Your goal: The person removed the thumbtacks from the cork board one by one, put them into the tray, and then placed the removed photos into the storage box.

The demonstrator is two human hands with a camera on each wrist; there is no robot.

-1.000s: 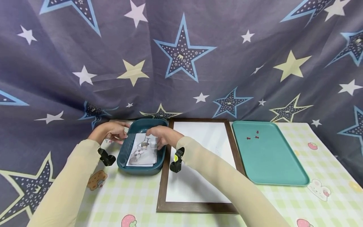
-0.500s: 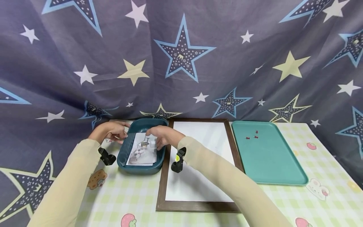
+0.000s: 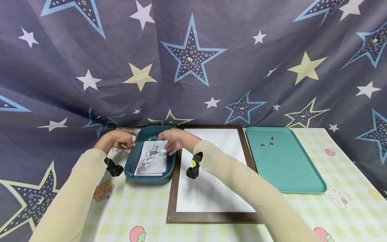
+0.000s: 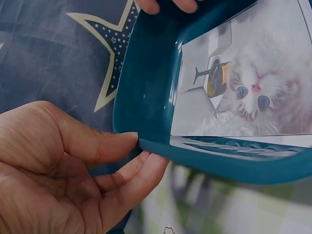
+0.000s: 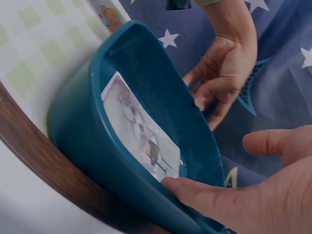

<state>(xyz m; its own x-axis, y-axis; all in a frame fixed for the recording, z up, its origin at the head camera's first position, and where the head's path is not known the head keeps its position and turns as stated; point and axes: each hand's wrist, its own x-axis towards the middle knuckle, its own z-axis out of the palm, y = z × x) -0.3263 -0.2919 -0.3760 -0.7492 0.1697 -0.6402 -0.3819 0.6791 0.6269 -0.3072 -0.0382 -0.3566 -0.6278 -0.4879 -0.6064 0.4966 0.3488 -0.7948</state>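
A dark teal plastic bin point(image 3: 153, 180) stands at the left of the table. In it lie photo prints point(image 3: 151, 161), the top one showing a white cat, with a white edge of another below. At the bin's left rim, my left hand point(image 4: 83, 165) pinches the edge between thumb and fingers. My right hand point(image 3: 176, 139) is over the bin's right rim, near the prints' upper right corner. The right wrist view has its fingers point(image 5: 214, 197) straight at the rim, the thumb point(image 5: 265, 141) held well apart and nothing between them.
Right beside the bin lies a white board point(image 3: 211, 198) with a brown wooden frame point(image 3: 211, 217), partly under my right forearm. Further right is a teal tray point(image 3: 290, 168) holding red push pins point(image 3: 271, 143). A star-patterned curtain point(image 3: 193, 101) hangs behind the table.
My right hand has drawn back slightly up and to the right, away from the prints. The left hand keeps its place at the bin's rim, and the prints lie as before.
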